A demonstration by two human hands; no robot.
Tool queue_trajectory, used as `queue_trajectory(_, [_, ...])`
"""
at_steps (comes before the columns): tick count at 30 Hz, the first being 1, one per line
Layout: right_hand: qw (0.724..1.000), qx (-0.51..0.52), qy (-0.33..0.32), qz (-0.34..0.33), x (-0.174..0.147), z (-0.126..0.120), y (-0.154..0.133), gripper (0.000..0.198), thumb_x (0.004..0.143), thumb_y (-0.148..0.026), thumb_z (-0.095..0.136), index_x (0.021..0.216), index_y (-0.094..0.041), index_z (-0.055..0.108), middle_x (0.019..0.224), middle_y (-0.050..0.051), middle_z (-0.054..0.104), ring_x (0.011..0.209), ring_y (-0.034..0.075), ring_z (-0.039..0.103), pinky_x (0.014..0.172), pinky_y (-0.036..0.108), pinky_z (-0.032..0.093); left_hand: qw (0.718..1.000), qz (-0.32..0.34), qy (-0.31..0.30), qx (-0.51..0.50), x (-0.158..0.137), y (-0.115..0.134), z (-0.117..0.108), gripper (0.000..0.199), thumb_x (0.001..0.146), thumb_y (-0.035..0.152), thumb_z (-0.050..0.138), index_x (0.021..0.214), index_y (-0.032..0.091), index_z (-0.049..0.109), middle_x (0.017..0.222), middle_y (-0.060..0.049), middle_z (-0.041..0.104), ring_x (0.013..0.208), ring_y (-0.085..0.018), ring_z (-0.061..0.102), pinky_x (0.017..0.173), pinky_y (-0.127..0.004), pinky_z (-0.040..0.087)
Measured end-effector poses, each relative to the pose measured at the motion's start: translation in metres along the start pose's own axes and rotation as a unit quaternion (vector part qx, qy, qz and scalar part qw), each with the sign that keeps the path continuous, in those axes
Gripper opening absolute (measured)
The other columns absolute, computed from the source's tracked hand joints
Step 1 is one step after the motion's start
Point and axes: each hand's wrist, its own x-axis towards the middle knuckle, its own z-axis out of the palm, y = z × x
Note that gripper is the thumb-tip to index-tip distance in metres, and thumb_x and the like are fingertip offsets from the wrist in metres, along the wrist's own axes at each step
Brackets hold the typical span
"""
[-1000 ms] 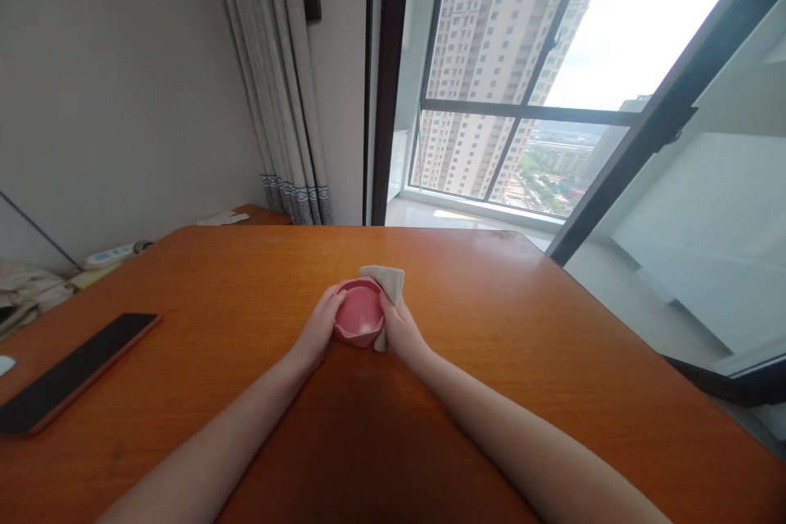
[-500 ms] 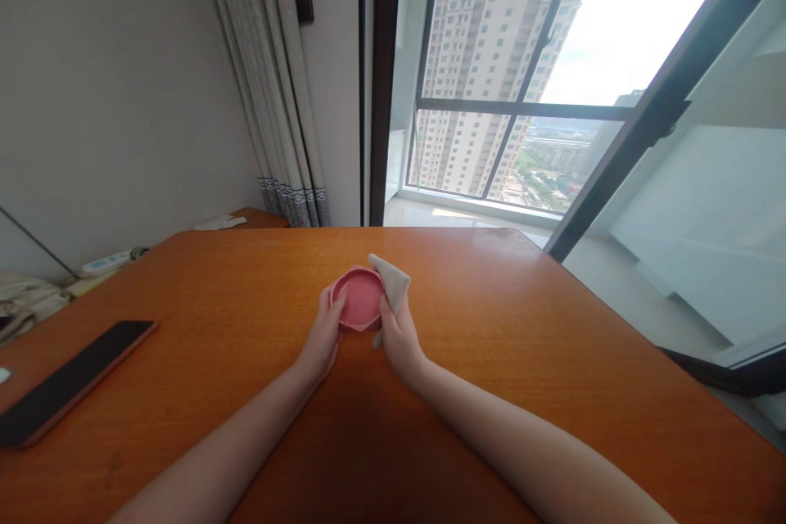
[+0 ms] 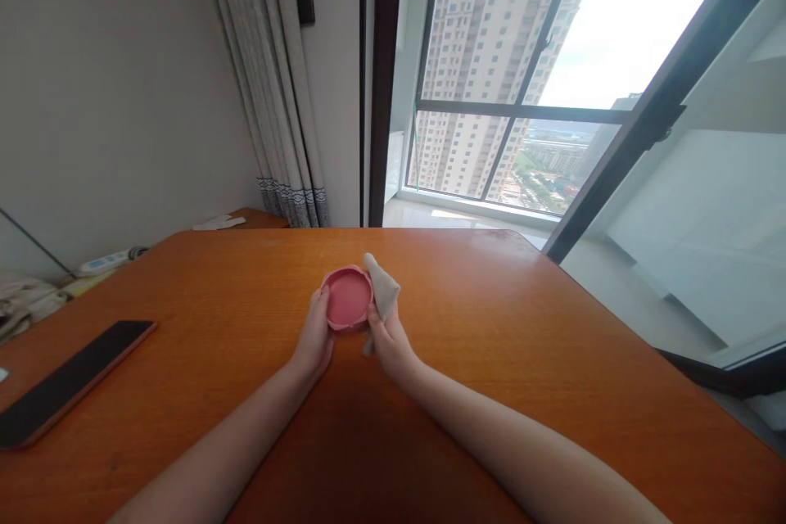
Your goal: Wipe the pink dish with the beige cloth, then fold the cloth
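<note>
A shallow pink dish [image 3: 349,298] with a wavy rim is held over the middle of the table, its hollow side turned towards me. My left hand [image 3: 315,336] grips its left edge, thumb on the rim and fingers behind. At the right edge, my right hand [image 3: 393,341] presses a light grey cloth [image 3: 384,288] against the rim. One end of the cloth sticks up above the hand, and a small piece hangs below. The fingers behind the dish and cloth are hidden.
The brown wooden table [image 3: 491,327] spreads out around my arms. On the left lies a long black slab with a reddish edge [image 3: 74,381]. A white power strip [image 3: 106,262] and crumpled fabric [image 3: 28,303] are beyond the left edge. A curtain [image 3: 270,82] and window [image 3: 516,106] stand behind.
Both hands have shifted slightly left with the pink dish and the cloth. The dish has turned a little, and the left thumb now lies nearer its rim.
</note>
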Motion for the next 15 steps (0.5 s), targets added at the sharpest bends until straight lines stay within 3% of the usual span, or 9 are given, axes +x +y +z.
queue_trajectory(3, [0.999, 0.023, 0.026, 0.002, 0.002, -0.003, 0.0, 0.053, 0.089, -0.043, 0.042, 0.136, -0.021, 0.035, 0.138, 0.007, 0.042, 0.128, 0.02, 0.037, 0.111, 0.039, 0.021, 0.998, -0.044, -0.045, 0.001, -0.004, 0.01, 0.003, 0.045, 0.078, 0.05, 0.056, 0.111, 0.02, 0.056, 0.11, -0.005, 0.061, 0.099, -0.018, 0.057, 0.081, -0.029, 0.048])
queue_trajectory(7, [0.998, 0.047, 0.046, 0.018, 0.008, -0.013, -0.001, 0.042, 0.087, -0.044, 0.044, 0.122, -0.021, 0.051, 0.121, 0.007, 0.058, 0.119, 0.023, 0.047, 0.106, 0.044, 0.031, 0.989, -0.1, -0.099, 0.046, -0.006, 0.016, 0.003, 0.05, 0.076, 0.05, 0.057, 0.118, 0.021, 0.054, 0.116, -0.008, 0.059, 0.099, -0.021, 0.057, 0.075, -0.03, 0.05])
queue_trajectory(15, [0.999, -0.029, 0.007, -0.019, 0.0, -0.003, 0.005, 0.05, 0.089, -0.043, 0.042, 0.135, -0.023, 0.038, 0.135, 0.007, 0.045, 0.127, 0.022, 0.038, 0.11, 0.042, 0.023, 1.0, 0.016, -0.014, 0.018, 0.002, 0.004, -0.002, 0.043, 0.079, 0.046, 0.056, 0.113, 0.021, 0.055, 0.116, -0.005, 0.057, 0.105, -0.017, 0.053, 0.085, -0.026, 0.045])
